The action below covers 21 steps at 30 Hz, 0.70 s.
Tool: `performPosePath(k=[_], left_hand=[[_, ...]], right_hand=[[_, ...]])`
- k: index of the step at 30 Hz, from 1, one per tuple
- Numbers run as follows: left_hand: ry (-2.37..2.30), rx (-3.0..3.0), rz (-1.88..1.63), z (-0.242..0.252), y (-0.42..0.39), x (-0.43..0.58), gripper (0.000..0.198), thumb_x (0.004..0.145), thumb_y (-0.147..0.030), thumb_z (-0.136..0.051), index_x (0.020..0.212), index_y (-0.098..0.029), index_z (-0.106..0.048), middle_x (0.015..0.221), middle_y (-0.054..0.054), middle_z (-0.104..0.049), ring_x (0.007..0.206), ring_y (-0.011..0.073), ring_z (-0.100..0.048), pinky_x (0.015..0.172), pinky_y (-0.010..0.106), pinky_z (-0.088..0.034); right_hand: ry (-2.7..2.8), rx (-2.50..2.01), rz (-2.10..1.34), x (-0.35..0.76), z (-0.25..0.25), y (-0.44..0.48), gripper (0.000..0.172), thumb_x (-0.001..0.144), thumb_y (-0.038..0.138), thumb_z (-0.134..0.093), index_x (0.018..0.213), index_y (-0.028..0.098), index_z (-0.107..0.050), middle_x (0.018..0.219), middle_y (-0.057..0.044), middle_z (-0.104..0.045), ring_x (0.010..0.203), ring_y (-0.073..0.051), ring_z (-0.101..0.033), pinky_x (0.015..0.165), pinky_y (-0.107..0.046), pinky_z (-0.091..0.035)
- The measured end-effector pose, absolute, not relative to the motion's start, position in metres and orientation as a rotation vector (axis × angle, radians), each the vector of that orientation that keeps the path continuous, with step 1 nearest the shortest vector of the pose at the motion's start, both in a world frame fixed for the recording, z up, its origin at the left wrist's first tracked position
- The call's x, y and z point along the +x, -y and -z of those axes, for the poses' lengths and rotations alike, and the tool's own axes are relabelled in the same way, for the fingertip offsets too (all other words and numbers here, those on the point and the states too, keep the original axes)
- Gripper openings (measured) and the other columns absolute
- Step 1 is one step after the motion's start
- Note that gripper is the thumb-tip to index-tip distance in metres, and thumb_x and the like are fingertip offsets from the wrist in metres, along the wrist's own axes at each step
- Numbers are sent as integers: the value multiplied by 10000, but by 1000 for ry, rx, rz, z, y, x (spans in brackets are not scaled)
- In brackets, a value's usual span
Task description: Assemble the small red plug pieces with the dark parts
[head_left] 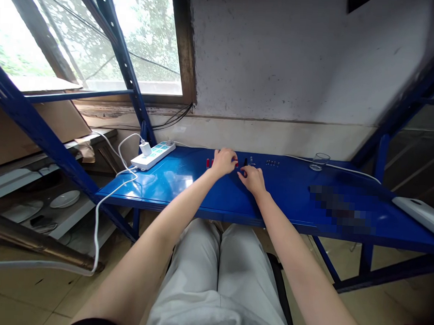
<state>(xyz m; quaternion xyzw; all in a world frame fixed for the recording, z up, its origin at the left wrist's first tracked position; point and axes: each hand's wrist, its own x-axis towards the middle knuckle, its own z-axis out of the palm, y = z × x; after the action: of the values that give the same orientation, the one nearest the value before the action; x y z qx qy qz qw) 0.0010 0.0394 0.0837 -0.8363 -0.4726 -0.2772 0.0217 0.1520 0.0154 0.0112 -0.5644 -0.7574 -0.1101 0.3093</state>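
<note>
My left hand (223, 163) is over the middle of the blue table, its fingers curled. A small red piece (236, 165) shows at its fingertips; whether they grip it I cannot tell. Close by on the right, my right hand (253, 179) has thumb and forefinger bent together in a pinch, and what is between them is too small to make out. Another small red cylinder (207, 163) stands left of my left hand. Just beyond my right hand are a small black piece (245, 162) and a small clear piece (251, 160). Several tiny pieces (272, 163) lie in rows farther right.
On the table's left end lies a white power strip (154, 156) with a plugged-in charger (145, 148) and a trailing white cable (97, 224). A clear glass (319, 161) stands at the back right. Blue metal posts (124, 60) frame the table (172, 189), with a wall behind.
</note>
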Motion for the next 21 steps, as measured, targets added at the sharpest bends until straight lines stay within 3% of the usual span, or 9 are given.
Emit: performPosePath(k=[4, 9, 21], left_hand=[[1563, -2525, 587, -112, -64, -14, 106, 721, -232, -608, 790, -183, -673, 1049, 80, -587, 1061, 273, -449, 888, 422, -321], [1668, -2482, 331, -108, -77, -28, 120, 678, -219, -622, 771, -196, -694, 1068, 95, -564, 1093, 296, -413, 916, 438, -304], [1804, -2423, 311, -90, -82, -38, 143, 699, -235, -589, 797, -201, -688, 1059, 96, -563, 1098, 293, -426, 918, 439, -318]], right_hand=[[1981, -1475, 216, 154, -10, -16, 234, 870, 306, -429, 890, 156, -608, 719, -55, -604, 664, -167, -535, 648, -282, -261], [1986, -1496, 163, 152, -12, -14, 200, 854, 267, -436, 825, 171, -609, 740, -51, -603, 665, -161, -523, 663, -290, -276], [2015, -1535, 133, 151, -14, -14, 178, 851, 237, -435, 779, 179, -587, 726, -32, -590, 665, -150, -524, 685, -291, -291]])
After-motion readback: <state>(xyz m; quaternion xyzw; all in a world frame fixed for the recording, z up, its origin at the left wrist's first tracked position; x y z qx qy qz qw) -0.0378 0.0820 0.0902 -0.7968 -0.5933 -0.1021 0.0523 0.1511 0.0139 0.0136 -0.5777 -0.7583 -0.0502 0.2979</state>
